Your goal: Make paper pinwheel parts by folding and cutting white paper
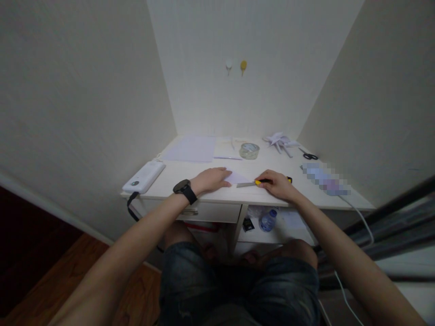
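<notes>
My left hand (pixel 211 179), with a black watch on its wrist, lies on the white desk with its fingers stretched out and its thumb apart. Its fingertips rest on the left end of a folded piece of pale paper (pixel 237 177). My right hand (pixel 277 185) is closed around the black and yellow handle of a utility knife (pixel 257 182). The knife's long grey blade is extended and points left, along the lower edge of the paper. Whether the blade touches the paper or lies inside its fold, I cannot tell.
Behind my hands lie a large paper sheet (pixel 192 148), a tape roll (pixel 249 151) and folded paper shapes (pixel 278 139). Scissors (pixel 309 155) and a blurred-out device (pixel 324 179) are at right. A white power bank (pixel 144 176) sits left. A bottle (pixel 268 220) stands on the shelf below.
</notes>
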### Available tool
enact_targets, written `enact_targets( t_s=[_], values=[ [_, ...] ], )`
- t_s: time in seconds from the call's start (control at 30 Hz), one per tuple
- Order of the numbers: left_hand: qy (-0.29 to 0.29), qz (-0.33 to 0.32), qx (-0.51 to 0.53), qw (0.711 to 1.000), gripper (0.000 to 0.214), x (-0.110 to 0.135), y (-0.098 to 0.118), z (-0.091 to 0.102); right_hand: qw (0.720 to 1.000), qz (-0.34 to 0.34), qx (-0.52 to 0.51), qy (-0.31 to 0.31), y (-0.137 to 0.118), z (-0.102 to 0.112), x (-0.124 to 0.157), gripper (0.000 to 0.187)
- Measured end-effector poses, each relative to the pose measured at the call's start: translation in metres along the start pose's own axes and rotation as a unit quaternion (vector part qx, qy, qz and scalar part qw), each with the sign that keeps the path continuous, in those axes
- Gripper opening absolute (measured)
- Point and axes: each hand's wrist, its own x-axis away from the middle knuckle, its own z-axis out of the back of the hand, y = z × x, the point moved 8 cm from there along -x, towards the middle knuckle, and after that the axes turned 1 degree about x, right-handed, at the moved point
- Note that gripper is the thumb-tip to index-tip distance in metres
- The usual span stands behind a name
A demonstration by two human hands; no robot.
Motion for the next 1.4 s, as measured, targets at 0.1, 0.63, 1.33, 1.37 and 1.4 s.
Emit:
enact_targets(
  t_s=[0.1, 0.63, 1.33, 1.37, 1.4],
  values=[
    [0.003, -0.037, -0.01, 0.999, 0.032, 0.003, 0.011, 0.008, 1.0, -0.003, 0.028, 0.013, -0.001, 0.0, 0.003, 0.017],
    [0.207, 0.076, 0.016, 0.975, 0.037, 0.035, -0.004, 0.046, 0.962, -0.116, 0.228, 0.1, 0.036, 0.032, 0.021, 0.023],
    [0.33, 0.12, 0.379, 0.856, 0.083, 0.026, 0.009, 0.013, 0.859, -0.295, -0.375, 0.187, -0.009, -0.006, 0.002, 0.043],
    [0.326, 0.101, 0.303, 0.89, 0.087, 0.026, 0.018, 0.017, 0.863, -0.294, -0.363, 0.193, -0.009, -0.006, 0.001, 0.042],
    [0.315, 0.08, 0.239, 0.915, 0.091, 0.025, 0.028, 0.018, 0.867, -0.29, -0.354, 0.197, -0.011, -0.006, 0.0, 0.042]
  ],
)
